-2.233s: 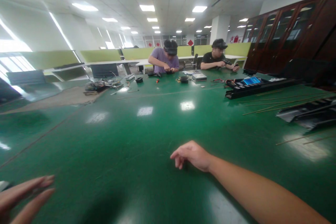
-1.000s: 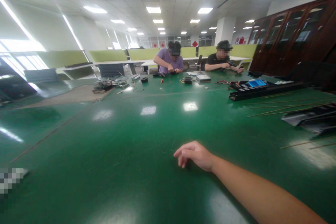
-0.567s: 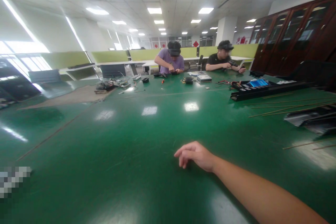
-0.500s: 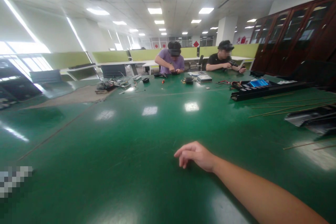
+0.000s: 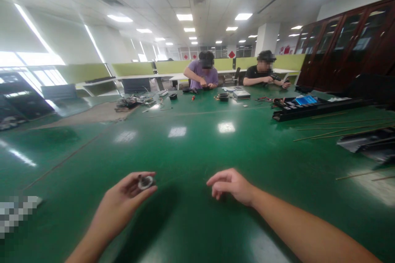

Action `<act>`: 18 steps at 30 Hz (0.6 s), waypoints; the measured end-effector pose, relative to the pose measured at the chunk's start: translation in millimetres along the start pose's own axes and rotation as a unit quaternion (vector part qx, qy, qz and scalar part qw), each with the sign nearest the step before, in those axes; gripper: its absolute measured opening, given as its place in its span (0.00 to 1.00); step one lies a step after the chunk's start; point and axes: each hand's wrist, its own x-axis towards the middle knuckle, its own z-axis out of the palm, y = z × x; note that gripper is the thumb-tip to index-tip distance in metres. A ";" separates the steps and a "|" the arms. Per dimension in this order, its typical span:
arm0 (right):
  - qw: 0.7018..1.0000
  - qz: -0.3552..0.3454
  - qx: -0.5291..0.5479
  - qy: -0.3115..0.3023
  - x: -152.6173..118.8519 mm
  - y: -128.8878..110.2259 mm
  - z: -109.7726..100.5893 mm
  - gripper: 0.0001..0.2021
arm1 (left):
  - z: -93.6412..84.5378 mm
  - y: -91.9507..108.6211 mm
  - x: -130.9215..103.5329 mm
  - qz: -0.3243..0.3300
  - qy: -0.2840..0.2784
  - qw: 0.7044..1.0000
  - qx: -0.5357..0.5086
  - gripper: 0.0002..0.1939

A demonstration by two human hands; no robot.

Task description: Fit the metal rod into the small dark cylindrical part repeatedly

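My left hand is raised over the green table at the lower left, its fingers and thumb closed round a small grey, round metal-looking part. Its shadow falls on the tabletop to the right. My right hand rests on or just over the table, right of the centre, with the fingers bent and a little apart and nothing in them. A wide gap lies between the two hands.
Two people sit at the far edge. Near them are a grey box, small black boxes and a pile of parts. Black rails and thin rods lie at the right.
My left hand has come into view from below, holding the round part. My right hand has hardly moved. The view has shifted slightly.
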 end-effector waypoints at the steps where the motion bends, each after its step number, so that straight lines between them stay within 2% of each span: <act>1: 1.000 -0.005 -0.003 0.014 -0.1 0.0 0.2 0.18 | 17.2 8.4 8.0 -0.004 -0.033 0.999 -0.040 0.25; 3: 0.999 -0.025 -0.002 0.043 -0.1 0.2 0.5 0.17 | 49.3 24.9 19.2 0.010 -0.089 0.993 -0.070 0.24; 5: 0.997 -0.045 0.003 0.065 0.1 0.4 0.8 0.17 | 74.2 37.2 23.9 0.052 -0.135 0.988 -0.051 0.19; 8: 0.994 -0.065 0.004 0.090 1.1 1.1 1.2 0.15 | 95.8 43.9 24.2 0.128 -0.190 0.973 0.002 0.14; 10: 0.991 -0.069 0.001 0.112 2.1 2.4 1.9 0.14 | 102.5 42.2 24.0 0.159 -0.203 0.966 0.025 0.14; 13: 0.987 -0.078 -0.019 0.142 3.5 5.9 4.3 0.21 | 106.8 35.9 25.2 0.153 -0.185 0.970 0.036 0.15; 16: 0.978 -0.073 -0.106 0.162 3.8 9.2 8.5 0.28 | 107.9 29.6 25.5 0.130 -0.166 0.977 0.026 0.13; 18: 0.971 -0.059 -0.163 0.168 3.3 10.1 11.3 0.29 | 107.8 25.9 23.9 0.138 -0.164 0.977 0.020 0.11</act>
